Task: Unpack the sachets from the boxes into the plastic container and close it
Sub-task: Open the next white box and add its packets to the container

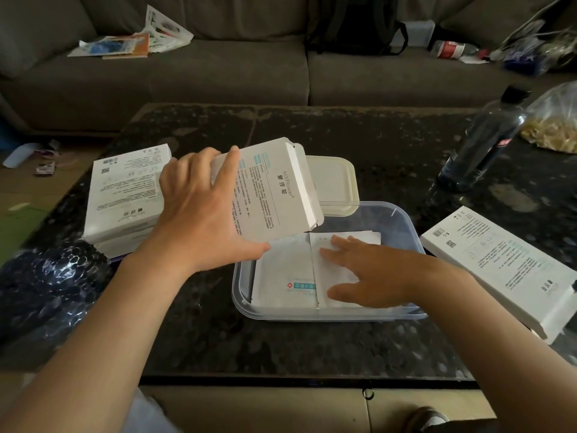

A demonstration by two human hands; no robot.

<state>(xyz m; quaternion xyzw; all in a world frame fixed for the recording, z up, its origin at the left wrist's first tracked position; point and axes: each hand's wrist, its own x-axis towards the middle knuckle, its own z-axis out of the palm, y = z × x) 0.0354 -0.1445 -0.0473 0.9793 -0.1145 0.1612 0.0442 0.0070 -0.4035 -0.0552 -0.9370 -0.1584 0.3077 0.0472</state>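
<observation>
**Q:** What is the state of the left hand (pixel 199 214)?
**A:** Its grip is clamped on a white rectangular cardboard box with printed text (pixel 274 189). The thumb is under the near edge and the fingers lie over the far-left end. The box is held off the bench (pixel 343 135) and tilted. Its right end has the flap open, sits lower than the left end, and is above the far-left part of the clear rectangular plastic container (pixel 402 220).

**Q:** And the right hand (pixel 371 273)?
**A:** Its grip is apart, with the fingers straight and spread. The palm faces down on the flat white sachets (pixel 281 270).

**Q:** Where are the sachets?
**A:** They lie flat inside the container, overlapping, in its left and middle parts. One shows a teal label with a red cross mark.

**Q:** Where is the container?
**A:** It stands near the centre of the dark speckled bench, uncovered. The cream plastic lid (pixel 334 182) lies just beyond its far rim, partly behind the held box.

**Q:** What other items are on the bench?
**A:**
- A stack of white boxes (pixel 125 195) is on the left.
- One long white box (pixel 499 267) is on the right, just beside the container.
- A dark plastic bottle with a black cap (pixel 487 142) is at the far right.
- A clear bag with yellowish contents (pixel 555 126) is next to the bottle.
- Bubble wrap (pixel 46 292) is at the near left.
</observation>
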